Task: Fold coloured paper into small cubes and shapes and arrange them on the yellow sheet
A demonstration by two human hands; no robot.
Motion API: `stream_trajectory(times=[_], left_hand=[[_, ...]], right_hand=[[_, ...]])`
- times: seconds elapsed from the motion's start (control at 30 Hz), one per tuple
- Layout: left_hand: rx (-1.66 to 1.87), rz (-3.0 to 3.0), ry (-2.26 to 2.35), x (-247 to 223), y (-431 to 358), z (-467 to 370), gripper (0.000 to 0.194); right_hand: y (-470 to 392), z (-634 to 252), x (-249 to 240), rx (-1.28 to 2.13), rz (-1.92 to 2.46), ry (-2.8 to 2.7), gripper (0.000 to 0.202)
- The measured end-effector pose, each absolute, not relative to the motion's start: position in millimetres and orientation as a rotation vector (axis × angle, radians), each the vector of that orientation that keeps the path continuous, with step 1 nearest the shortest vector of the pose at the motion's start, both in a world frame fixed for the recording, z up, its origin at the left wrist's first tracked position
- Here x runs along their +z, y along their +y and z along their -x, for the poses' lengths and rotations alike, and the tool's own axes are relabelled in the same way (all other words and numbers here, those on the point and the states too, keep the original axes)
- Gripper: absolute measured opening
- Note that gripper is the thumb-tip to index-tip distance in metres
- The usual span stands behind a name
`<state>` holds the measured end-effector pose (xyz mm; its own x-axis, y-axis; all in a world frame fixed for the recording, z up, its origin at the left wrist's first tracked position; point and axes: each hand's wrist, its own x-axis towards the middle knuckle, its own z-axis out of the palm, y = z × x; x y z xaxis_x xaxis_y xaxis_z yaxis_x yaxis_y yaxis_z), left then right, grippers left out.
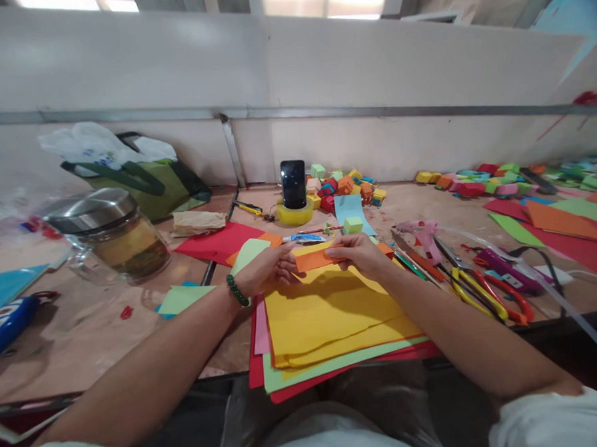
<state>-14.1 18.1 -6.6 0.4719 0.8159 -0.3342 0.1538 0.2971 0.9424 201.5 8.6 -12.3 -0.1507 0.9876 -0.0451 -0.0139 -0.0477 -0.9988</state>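
I see the orange paper strip (311,257) stretch lengthwise from left hand (268,268) to right hand (357,252), each grip pinching an end above yellow sheets (323,319).

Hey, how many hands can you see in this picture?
2: the left hand at the left end of the orange paper, the right hand at its right end.

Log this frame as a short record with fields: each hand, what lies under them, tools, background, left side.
Left hand: holding one end of an orange paper piece
Right hand: holding its other end
Under hands: paper stack, yellow on top
Tools, right: pink glue gun, yellow-handled tool
Background: upright phone at yellow tape roll; small colored blocks
Left side: lidded glass jar, green bag
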Motion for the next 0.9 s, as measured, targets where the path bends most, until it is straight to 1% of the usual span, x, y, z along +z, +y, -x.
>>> stream_trajectory(times=[0.23,0.37,0.5,0.67,0.9], left_hand=[[0.525,-1.209,1.021,-7.0,9.9,8.4,0.035],[0.541,-1.150,1.053,-2.1,11.7,10.5,0.032],[0.668,-1.144,1.046,-0.5,10.8,11.6,0.032],[0.791,-1.292,0.994,-7.1,10.0,10.1,0.036],[0.793,-1.345,0.940,-10.2,7.7,6.8,0.046]], right_hand=[[6.8,-198.7,-20.1,1.365,1.152,-1.425,0.032],[8.2,-201.3,-17.9,1.419,1.167,-1.388,0.034],[9.0,-202.9,-15.5,1.485,1.197,-1.400,0.035],[5.2,-202.6,-15.8,1.465,1.075,-1.593,0.031],[2.6,-200.5,-13.9,1.414,1.081,-1.705,0.035]])
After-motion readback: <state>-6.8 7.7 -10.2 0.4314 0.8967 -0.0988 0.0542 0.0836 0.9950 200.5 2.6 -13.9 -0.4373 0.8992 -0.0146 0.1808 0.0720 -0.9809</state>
